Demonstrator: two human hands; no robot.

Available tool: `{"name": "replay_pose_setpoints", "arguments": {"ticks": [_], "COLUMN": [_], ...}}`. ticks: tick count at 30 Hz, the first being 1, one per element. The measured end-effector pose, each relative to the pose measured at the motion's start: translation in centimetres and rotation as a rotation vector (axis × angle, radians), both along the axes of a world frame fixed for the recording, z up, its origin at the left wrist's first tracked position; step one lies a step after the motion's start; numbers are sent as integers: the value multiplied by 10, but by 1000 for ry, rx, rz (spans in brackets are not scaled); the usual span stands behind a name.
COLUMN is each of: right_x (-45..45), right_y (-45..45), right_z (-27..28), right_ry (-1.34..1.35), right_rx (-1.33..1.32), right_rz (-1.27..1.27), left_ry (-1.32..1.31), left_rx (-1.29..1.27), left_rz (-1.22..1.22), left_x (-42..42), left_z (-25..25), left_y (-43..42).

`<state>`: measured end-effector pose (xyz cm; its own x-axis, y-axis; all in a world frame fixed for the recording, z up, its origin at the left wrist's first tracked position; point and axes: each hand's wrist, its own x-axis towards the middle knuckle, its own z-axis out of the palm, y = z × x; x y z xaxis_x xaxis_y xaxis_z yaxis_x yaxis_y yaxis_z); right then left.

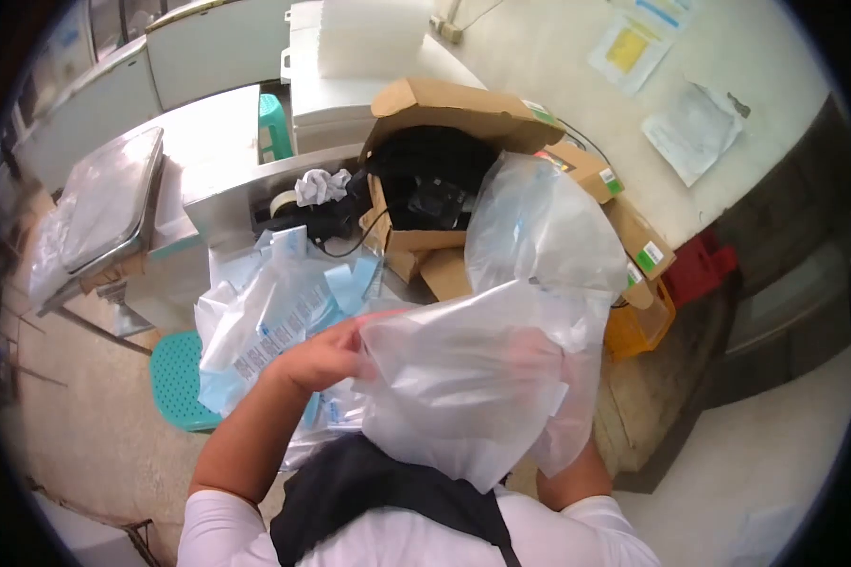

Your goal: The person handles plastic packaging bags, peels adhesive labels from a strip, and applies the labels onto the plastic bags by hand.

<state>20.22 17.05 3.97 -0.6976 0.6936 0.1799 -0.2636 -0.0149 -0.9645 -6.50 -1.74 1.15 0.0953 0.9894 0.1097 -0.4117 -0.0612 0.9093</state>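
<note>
A large translucent plastic bag (463, 369) is spread in front of my chest. My left hand (336, 354) is closed on its left edge, with the fingertips partly behind the plastic. On the other side, my right hand (536, 359) shows only as a blurred shape through the film; whether it is inside the bag or behind it, and how its fingers lie, I cannot make out. A second clear bag portion (544, 227) puffs up beyond it, perhaps part of the same bag. Left of my hands lies a pile of printed white and blue plastic packaging (288, 317).
An open cardboard box (463, 94) with black items inside stands ahead, beside a tape roll (284, 201) and crumpled paper (322, 186). Further boxes (638, 236) and a yellow crate (643, 326) are at right. A green stool (175, 378) and a metal-topped scale (113, 194) stand left.
</note>
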Motion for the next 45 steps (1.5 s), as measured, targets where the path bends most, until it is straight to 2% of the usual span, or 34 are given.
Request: {"name": "replay_pose_setpoints", "arguments": {"ticks": [3, 6, 7, 10, 11, 12, 14, 15, 16, 17, 18, 20, 21, 23, 24, 25, 28, 29, 31, 33, 34, 35, 37, 39, 43, 45], "right_x": [-5, -13, -16, -23, -24, -25, -19, -14, -12, -9, -5, 0, 6, 31, 41, 49, 55, 52, 38, 23, 17, 18, 10, -17, -80, -91], "right_y": [1, -1, -2, -7, -9, -12, -26, -36, -52, -61, -63, -62, -57, -36, -27, -21, -12, -10, -8, 5, 16, 35, 49, 65, 103, 170], "right_z": [-1, -8, -11, -22, -26, -28, -27, -18, -6, 0, -5, -13, -5, 5, 18, 33, 70, 77, 80, 68, 53, 29, 17, 27, 62, 8], "right_ry": [20, 33, 35, 9, -24, -75, -226, -274, -273, -271, -274, -274, -317, -193, -145, -117, -88, -92, -106, -119, -138, -176, -215, -214, -200, -196], "right_rx": [-52, -134, -166, -270, -301, -319, -280, -134, 54, 242, 48, -339, -365, -436, -368, -225, 364, 588, 913, 1026, 964, 790, 544, 407, 144, 412], "right_rz": [25, 51, 59, 135, 187, 257, 423, 498, 518, 535, 551, 573, 528, 466, 428, 391, 272, 215, 100, -36, -101, -174, -314, -446, -678, -606], "left_ry": [-716, -666, -414, -43, -126, -95, 166, 323, 600, 826, 1048, 1083, 1098, 591, 340, 295, 1117, 1270, 1293, 1211, 1169, 1127, 1092, 1104, 1045, 1044], "left_rx": [-223, -249, -276, -280, -234, -198, -140, -155, -153, 10, 181, 256, 294, 225, 190, 220, 555, 587, 618, 599, 620, 636, 703, 808, 837, 823], "left_rz": [25, -39, 59, 315, 333, 389, 446, 452, 481, 521, 556, 498, 471, 431, 404, 430, 783, 838, 768, 752, 753, 748, 715, 668, 568, 558], "left_x": [-3, -5, 7, 38, 42, 49, 57, 62, 67, 70, 73, 78, 78, 69, 65, 65, 81, 85, 79, 78, 78, 78, 80, 89, 101, 101], "left_z": [9, -18, -25, -7, -9, -8, -3, 3, 22, 26, 29, 42, 46, 43, 42, 41, 56, 55, 40, 43, 50, 56, 64, 70, 83, 84], "left_y": [6, 2, 4, 3, 7, 10, 11, 11, 10, 12, 14, 20, 24, 33, 37, 41, 75, 88, 110, 123, 124, 124, 123, 124, 112, 108]}}
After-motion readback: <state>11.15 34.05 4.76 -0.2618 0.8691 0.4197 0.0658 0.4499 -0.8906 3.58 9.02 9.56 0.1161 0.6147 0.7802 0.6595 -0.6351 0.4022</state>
